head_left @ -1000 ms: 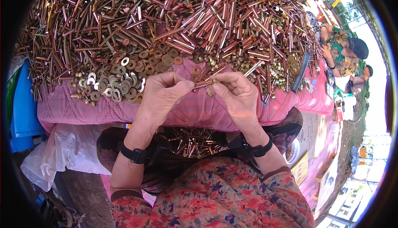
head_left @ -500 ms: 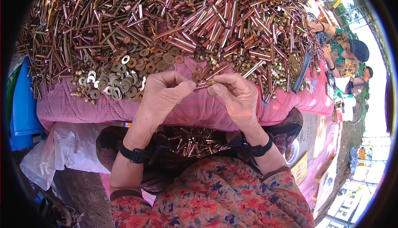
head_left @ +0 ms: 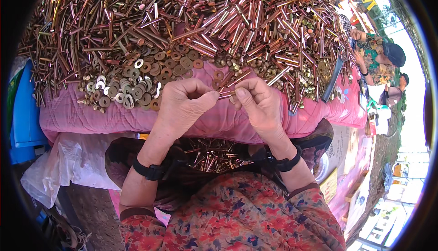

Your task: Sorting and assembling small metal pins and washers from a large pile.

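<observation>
Labels/writing: faint dark print on pale cardboard [head_left: 338, 148], R side, too small to read; yellow printed sheet [head_left: 328, 188] below it, ditto.

Hands, qty 2, bare. L hand [head_left: 183, 107]: forearm up from lower edge, angled inward; wrist bent slightly, fingers curled, thumb extended to R; thumb + index closed in a narrow pinch on L end of metal rod [head_left: 224, 97]. R hand [head_left: 259, 103]: forearm leans in from lower R; fingers curled, thumb up against index, pinching R end of same rod. Dark strap on ea. wrist.

Rod, qty 1: slim, copper-col.; held betw. the two sets of fingertips, above front edge of pink quilted cloth [head_left: 109, 119]. Long axis approx. L–R, R end a touch higher/farther from body. Both ends covered by fingers; can't tell which is head end.

Stock on cloth: lg. heap of copper-col. bolts & tubes [head_left: 237, 20], mixed directions, beyond hands; flat washers [head_left: 141, 87], loose pile, L of centre, near L hand; small brass-col. nuts [head_left: 312, 80], R of R hand. Dark curved bar [head_left: 333, 80], far R, approx. upright in view. More metal pcs [head_left: 212, 156] below cloth edge, betw. forearms.
</observation>
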Demonstrator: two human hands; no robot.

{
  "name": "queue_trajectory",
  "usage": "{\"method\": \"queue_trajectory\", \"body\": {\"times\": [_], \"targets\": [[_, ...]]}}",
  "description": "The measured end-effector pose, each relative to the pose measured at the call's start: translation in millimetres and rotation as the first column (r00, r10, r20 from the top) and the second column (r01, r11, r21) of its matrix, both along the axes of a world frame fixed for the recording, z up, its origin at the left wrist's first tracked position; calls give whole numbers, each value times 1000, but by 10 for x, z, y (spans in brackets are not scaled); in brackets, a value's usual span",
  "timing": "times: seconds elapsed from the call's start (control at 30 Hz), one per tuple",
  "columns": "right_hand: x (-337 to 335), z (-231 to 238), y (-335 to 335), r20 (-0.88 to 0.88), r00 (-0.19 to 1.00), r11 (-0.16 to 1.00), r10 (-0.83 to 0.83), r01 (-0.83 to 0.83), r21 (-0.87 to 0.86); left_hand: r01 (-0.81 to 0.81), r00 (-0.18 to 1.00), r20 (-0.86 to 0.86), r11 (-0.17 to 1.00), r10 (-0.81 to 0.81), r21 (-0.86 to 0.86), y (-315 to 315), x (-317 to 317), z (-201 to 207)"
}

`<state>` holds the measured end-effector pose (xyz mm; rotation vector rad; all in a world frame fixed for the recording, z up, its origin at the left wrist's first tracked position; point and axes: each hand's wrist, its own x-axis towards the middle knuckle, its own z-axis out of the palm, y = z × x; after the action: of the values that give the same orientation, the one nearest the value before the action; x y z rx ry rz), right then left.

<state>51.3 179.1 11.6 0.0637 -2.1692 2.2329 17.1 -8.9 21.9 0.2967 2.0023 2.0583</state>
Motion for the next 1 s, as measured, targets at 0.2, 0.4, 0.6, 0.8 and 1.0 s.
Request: {"method": "queue_trajectory", "body": {"times": [0.2,0.4,0.6,0.8,1.0], "targets": [[22,32,-33,-15,999,992,-29,27,-120,-12,977,214,996,-6,84,20,1,73],[16,-1,-39,-18,999,994,-31,29,-105,-5,990,139,999,-2,54,-6,-10,21],[5,25,-27,30,999,1000,-25,25,-1,20,1000,20,998,-19,-52,-21,1,62],[19,39,-29,96,995,996,-40,32,89,1,999,-52,994,-7,-109,0,26,78],[6,109,-14,267,962,992,-48,14,129,25,999,-25,997,-27,-79,19,33,19]]}}
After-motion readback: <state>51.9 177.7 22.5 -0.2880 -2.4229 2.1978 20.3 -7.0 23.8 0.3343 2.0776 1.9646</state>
